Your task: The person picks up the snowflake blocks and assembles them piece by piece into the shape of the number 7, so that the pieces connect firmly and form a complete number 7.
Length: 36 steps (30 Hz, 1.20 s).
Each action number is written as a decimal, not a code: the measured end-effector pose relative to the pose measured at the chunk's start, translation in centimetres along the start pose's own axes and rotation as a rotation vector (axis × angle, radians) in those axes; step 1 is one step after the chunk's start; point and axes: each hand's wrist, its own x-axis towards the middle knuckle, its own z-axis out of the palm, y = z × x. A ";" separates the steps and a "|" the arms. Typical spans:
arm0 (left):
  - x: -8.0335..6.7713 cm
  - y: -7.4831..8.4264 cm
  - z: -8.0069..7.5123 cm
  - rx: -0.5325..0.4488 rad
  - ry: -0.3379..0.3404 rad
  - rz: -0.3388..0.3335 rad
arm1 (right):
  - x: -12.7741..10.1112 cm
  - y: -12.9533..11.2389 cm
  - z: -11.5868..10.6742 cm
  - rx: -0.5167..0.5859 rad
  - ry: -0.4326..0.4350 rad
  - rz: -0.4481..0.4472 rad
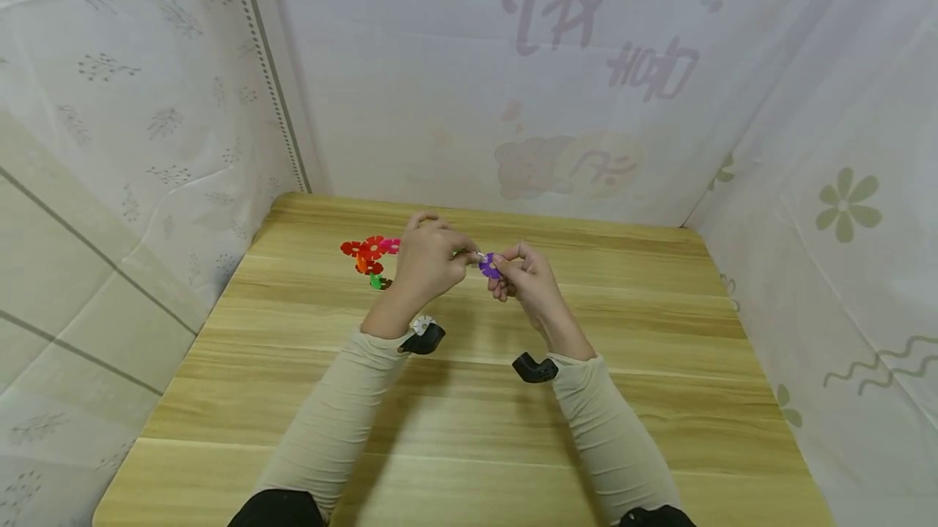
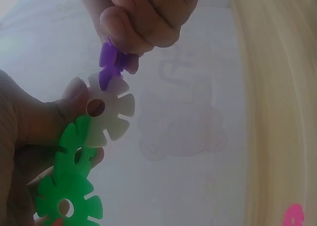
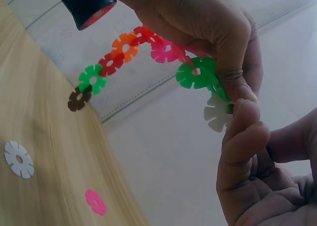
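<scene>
My left hand (image 1: 431, 260) pinches a chain of slotted plastic flower discs near its end, with thumb and fingers at a white disc (image 2: 119, 109) and the green disc (image 2: 74, 156) joined to it. From there the chain runs through another green disc (image 3: 195, 73), a pink disc (image 3: 166, 51), red and orange discs (image 3: 125, 47) and a green one to a brown disc (image 3: 79, 99). A purple disc (image 2: 110, 70) is pinched by my right hand (image 1: 533, 281). Its edge meets the white disc's rim; whether their slots are fully engaged I cannot tell.
On the wooden table (image 1: 469, 445) lie a loose white disc (image 3: 19, 159) and a loose pink disc (image 3: 95, 201). Printed cloth (image 1: 410, 103) hangs behind the table and at both sides. Black wrist cameras (image 1: 535, 368) sit below the hands.
</scene>
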 end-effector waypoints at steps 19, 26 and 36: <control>0.1 0.3 -0.5 -0.025 -0.042 -0.001 | -0.1 0.1 0.4 0.023 0.012 -0.013; 0.3 0.1 -1.1 -0.045 -0.122 -0.030 | 0.1 -0.1 0.2 0.028 0.000 -0.009; 0.3 -0.1 -1.6 -0.006 -0.157 0.036 | 0.1 -0.3 -0.3 0.073 -0.021 -0.002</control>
